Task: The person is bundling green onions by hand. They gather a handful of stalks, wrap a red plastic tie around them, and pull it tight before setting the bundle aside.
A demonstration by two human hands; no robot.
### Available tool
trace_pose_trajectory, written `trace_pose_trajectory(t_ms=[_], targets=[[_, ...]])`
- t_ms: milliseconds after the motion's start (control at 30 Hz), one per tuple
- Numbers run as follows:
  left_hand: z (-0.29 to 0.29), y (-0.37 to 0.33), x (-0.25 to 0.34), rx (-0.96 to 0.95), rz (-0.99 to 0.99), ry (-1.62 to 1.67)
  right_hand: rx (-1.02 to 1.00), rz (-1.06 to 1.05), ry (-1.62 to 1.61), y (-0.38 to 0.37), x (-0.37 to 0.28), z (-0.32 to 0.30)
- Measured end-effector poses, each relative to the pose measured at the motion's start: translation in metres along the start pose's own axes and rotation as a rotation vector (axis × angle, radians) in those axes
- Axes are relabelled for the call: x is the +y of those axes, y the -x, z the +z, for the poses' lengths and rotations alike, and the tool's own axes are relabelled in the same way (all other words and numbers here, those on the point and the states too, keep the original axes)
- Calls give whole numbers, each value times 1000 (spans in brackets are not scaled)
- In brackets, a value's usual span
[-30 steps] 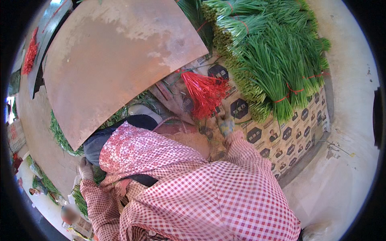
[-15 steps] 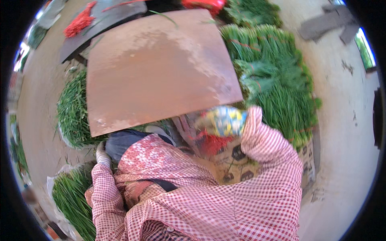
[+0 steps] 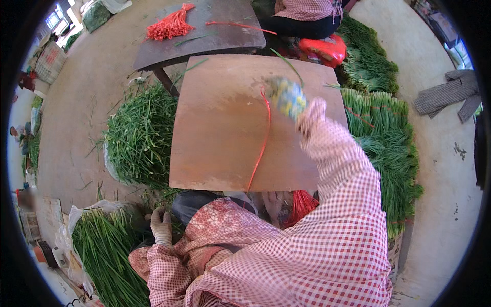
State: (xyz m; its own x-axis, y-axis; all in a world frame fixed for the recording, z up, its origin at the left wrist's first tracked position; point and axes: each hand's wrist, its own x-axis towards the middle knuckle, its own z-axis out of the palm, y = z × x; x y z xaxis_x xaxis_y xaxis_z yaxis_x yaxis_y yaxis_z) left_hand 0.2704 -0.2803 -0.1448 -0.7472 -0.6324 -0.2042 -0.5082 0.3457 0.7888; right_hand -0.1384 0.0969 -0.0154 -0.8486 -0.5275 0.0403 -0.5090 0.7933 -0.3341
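A red tie strip [image 3: 267, 123] lies lengthwise on the brown tabletop [image 3: 220, 148], its near end hanging over the front edge. My right hand [image 3: 284, 96], in a blue and yellow patterned covering, is over the far part of the table, beside the strip's upper end. Motion blurs its fingers, so I cannot see whether they hold anything. Down by my left knee, my left hand [image 3: 160, 225] wears a pale glove; its fingers are loosely bent and apart, with nothing visible in them. Long, chive-like green leaves [image 3: 105, 250] fill a plastic-lined bundle near it.
Loose green trimmings [image 3: 140, 135] are heaped left of the table. Tied green bunches [image 3: 381, 138] are stacked along its right side. A darker table [image 3: 225, 38] beyond holds a bunch of red ties [image 3: 171, 23]. Another person [image 3: 307, 13] sits at the far side. More red ties [image 3: 302, 207] hang below the table's front edge.
My right hand has moved from below the table's front right corner to above its far part. A red strip now lies on the tabletop. The view has shifted, showing more of the far side.
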Motion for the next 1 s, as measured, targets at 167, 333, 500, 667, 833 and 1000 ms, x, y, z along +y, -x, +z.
trace_pose_trajectory(t_ms=[167, 333, 500, 667, 833, 1000], targets=[[11, -6, 26, 60, 157, -41, 93, -72, 247, 56, -44, 73], [10, 12, 81, 59, 565, -95, -266, -13, 231, 11, -65, 56], [-5, 71, 135, -209, 736, 14, 382, -747, 642, -8, -60, 4], [-4, 117, 109, -75, 905, 92, 201, -626, 6, 10, -177, 27], [-64, 103, 93, 263, 772, 7, -541, -646, -403, 74, -371, 117], [-145, 52, 44, 493, 437, -256, -1157, 64, -1025, 85, -413, 276]])
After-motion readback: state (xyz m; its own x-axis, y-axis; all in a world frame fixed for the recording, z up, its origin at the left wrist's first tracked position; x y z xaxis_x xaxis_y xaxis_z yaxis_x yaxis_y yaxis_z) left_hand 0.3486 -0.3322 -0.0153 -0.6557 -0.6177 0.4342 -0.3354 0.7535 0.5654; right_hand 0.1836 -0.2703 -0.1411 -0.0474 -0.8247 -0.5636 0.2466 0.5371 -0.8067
